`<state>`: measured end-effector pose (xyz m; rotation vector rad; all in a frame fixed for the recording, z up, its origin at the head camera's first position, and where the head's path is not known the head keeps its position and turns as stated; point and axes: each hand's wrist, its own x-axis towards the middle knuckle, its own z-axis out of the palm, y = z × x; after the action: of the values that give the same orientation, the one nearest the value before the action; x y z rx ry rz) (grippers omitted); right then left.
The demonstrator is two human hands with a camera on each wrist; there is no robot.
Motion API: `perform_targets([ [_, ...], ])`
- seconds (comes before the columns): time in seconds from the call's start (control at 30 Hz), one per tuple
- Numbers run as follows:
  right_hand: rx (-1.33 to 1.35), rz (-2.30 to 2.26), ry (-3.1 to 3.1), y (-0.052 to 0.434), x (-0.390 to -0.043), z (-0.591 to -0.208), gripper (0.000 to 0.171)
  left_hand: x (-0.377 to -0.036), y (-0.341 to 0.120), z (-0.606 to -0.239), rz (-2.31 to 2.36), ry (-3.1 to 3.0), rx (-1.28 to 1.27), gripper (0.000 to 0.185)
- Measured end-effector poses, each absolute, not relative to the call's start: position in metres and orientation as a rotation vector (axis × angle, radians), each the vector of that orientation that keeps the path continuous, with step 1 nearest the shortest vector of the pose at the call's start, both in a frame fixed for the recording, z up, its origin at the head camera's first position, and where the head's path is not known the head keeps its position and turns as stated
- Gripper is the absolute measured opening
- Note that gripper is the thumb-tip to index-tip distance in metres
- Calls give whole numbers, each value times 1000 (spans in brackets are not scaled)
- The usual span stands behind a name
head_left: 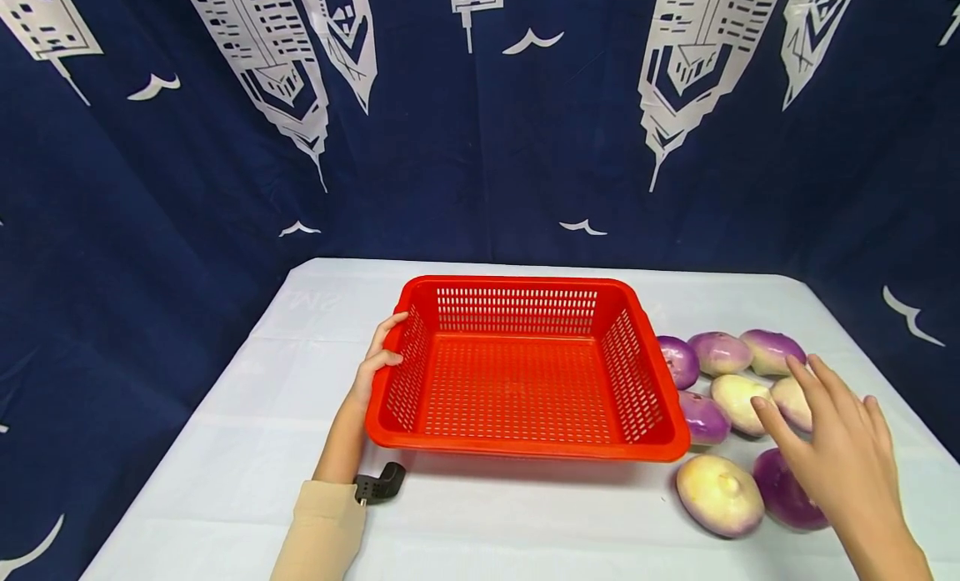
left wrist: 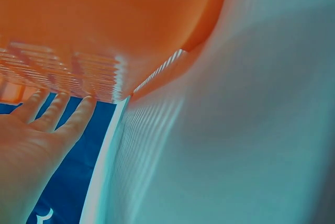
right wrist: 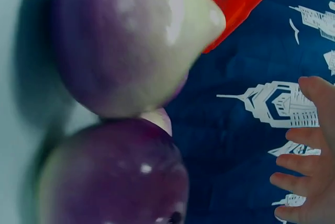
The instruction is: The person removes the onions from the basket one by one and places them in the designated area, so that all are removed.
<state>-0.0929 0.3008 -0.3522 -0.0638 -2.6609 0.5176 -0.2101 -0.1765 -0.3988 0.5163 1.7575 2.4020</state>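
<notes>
A red plastic basket (head_left: 517, 448) with slotted walls stands on the white table, nothing inside it. My left hand (head_left: 370, 373) is at its left side, fingertips touching the rim. In the left wrist view the left fingers (left wrist: 78, 116) reach out fairly straight to the slotted wall. To the basket's right lies a group of glossy purple-and-white turnips. My right hand (head_left: 847, 439) hovers over them with spread fingers, holding nothing. Nearest to it are a dark purple turnip (head_left: 783, 491) and a paler one (head_left: 720, 496). The right wrist view shows a large turnip (right wrist: 125, 41) close up.
A white cloth covers the table (head_left: 525, 523). Behind it hangs a dark blue curtain (head_left: 480, 164) with white buildings and birds. Two turnips at the basket's right wall, one (head_left: 678, 362) behind the other, are partly hidden by it. A black device (head_left: 380, 483) sits on my left wrist.
</notes>
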Motion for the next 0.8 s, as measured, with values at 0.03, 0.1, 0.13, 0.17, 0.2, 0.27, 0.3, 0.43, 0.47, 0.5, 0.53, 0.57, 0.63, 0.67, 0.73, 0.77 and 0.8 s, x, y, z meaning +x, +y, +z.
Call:
perform_targets([
  [0.03, -42, 506, -2662, 301, -96, -350, 67, -209, -176, -398, 2404, 1755, 510, 63],
  [0.1, -1, 488, -2660, 301, -101, -345, 67, -210, -177, -399, 2403, 1760, 516, 63],
  [0.13, 18, 481, -2661, 301, -104, -342, 68, -210, -177, -399, 2403, 1762, 519, 63],
  [0.17, 35, 473, -2660, 301, -107, -340, 68, -210, -177, -399, 2403, 1760, 520, 63],
  [0.2, 48, 463, -2659, 301, -110, -337, 68, -210, -177, -399, 2403, 1760, 521, 63],
  [0.27, 74, 447, -2657, 300, -117, -331, 68, -211, -177, -401, 2402, 1761, 521, 62],
  [0.3, 88, 439, -2655, 300, -120, -328, 67, -210, -177, -401, 2404, 1757, 515, 62],
  [0.43, 143, 423, -2658, 301, -134, -318, 66, -210, -175, -399, 2408, 1755, 497, 63],
  [0.47, 156, 418, -2663, 301, -138, -316, 67, -210, -175, -399, 2408, 1757, 501, 63],
  [0.5, 165, 411, -2671, 301, -141, -314, 68, -210, -175, -399, 2407, 1759, 507, 63],
  [0.53, 173, 402, -2679, 301, -144, -313, 68, -211, -175, -399, 2404, 1763, 513, 63],
  [0.57, 181, 392, -2689, 301, -148, -312, 69, -210, -175, -397, 2403, 1770, 514, 64],
  [0.63, 190, 361, -2718, 302, -154, -310, 70, -211, -175, -398, 2401, 1786, 519, 64],
  [0.67, 190, 344, -2743, 302, -157, -310, 71, -212, -176, -399, 2398, 1792, 517, 64],
  [0.73, 186, 312, -2794, 302, -162, -308, 73, -211, -176, -399, 2392, 1801, 497, 65],
  [0.77, 180, 296, -2822, 302, -165, -308, 74, -211, -176, -399, 2389, 1804, 489, 65],
  [0.8, 173, 277, -2852, 301, -168, -308, 75, -211, -176, -400, 2387, 1803, 484, 64],
])
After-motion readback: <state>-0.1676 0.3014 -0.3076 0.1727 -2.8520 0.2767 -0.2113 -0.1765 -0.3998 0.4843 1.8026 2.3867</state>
